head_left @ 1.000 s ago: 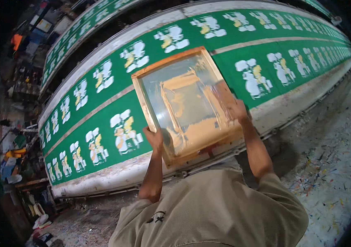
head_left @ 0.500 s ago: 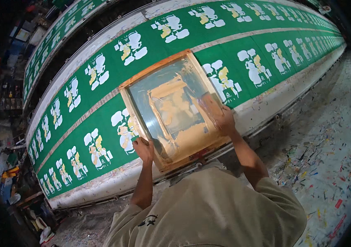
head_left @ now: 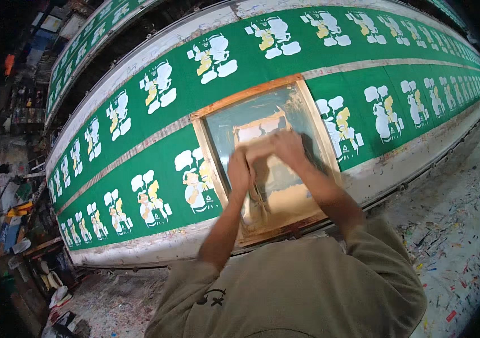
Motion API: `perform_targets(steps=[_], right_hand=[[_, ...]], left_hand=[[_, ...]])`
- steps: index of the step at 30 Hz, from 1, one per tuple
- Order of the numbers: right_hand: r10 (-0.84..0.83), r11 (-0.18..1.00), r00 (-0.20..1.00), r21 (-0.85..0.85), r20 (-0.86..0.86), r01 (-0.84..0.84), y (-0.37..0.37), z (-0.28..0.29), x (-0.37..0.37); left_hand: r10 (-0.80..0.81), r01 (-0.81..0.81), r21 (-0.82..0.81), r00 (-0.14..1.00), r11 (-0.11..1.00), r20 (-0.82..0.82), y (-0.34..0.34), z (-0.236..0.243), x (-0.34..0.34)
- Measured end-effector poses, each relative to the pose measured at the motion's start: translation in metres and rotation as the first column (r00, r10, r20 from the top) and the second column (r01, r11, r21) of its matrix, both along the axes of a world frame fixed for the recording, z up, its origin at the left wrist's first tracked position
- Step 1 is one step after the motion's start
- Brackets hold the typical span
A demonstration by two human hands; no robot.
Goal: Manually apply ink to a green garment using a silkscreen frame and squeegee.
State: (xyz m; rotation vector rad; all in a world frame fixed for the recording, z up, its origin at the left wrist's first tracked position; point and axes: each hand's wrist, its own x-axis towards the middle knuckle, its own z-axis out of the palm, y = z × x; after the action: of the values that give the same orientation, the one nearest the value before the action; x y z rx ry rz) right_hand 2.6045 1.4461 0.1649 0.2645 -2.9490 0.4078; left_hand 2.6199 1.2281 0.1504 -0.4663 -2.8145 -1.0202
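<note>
A wooden-framed printing screen [head_left: 320, 124] lies on green printed fabric [head_left: 164, 145]. Peach-orange ink [head_left: 293, 201] is spread over its mesh, thickest at the near end. Across the middle of the mesh is a squeegee [head_left: 259, 150], gripped at both ends. My left hand [head_left: 240, 170] is closed around its left end and my right hand [head_left: 289, 147] around its right end, both slightly blurred. The squeegee's lower edge and part of the stencil are hidden behind my hands and forearms.
The long white-edged printing table [head_left: 138, 250] carries two rows of white and yellow printed figures, split by a pale strip [head_left: 133, 142]. Another table [head_left: 90, 42] with green fabric stands beyond. Paint-spattered floor [head_left: 448, 225] runs along the right. Clutter [head_left: 20, 219] lies at far left.
My left hand has left the screen's left rim and taken hold of the squeegee. My right hand has brought the squeegee from the screen's right side to the middle of the mesh.
</note>
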Motion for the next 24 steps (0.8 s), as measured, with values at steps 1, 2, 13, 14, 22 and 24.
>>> perform_targets(steps=[1, 2, 13, 14, 22, 24], right_hand=[[0.011, 0.998, 0.998, -0.054, -0.065, -0.014, 0.003, 0.002, 0.046], [0.023, 0.998, 0.997, -0.053, -0.067, -0.026, 0.005, 0.001, 0.091], [0.221, 0.966, 0.972, -0.121, -0.076, -0.229, 0.022, 0.050, 0.174], [0.185, 0.973, 0.982, -0.138, -0.021, -0.186, 0.019, 0.038, 0.196], [-0.029, 0.998, 0.978, -0.059, -0.204, 0.017, 0.023, 0.010, 0.084], [-0.064, 0.986, 0.975, -0.162, -0.215, 0.029, 0.023, 0.016, 0.038]], left_hand=[[0.008, -0.007, 0.024, 1.000, 1.000, -0.021, 0.003, 0.001, 0.045], [-0.008, 0.008, 0.036, 1.000, 0.999, 0.021, 0.001, 0.003, 0.094], [0.513, -0.530, -0.279, 0.848, 0.801, -0.137, -0.066, 0.020, 0.114], [0.514, -0.532, -0.278, 0.846, 0.800, -0.141, -0.076, 0.015, 0.112], [0.399, -0.440, 0.099, 0.872, 0.893, 0.283, -0.075, 0.032, 0.112], [0.475, -0.569, 0.159, 0.785, 0.807, 0.397, -0.066, 0.039, 0.106]])
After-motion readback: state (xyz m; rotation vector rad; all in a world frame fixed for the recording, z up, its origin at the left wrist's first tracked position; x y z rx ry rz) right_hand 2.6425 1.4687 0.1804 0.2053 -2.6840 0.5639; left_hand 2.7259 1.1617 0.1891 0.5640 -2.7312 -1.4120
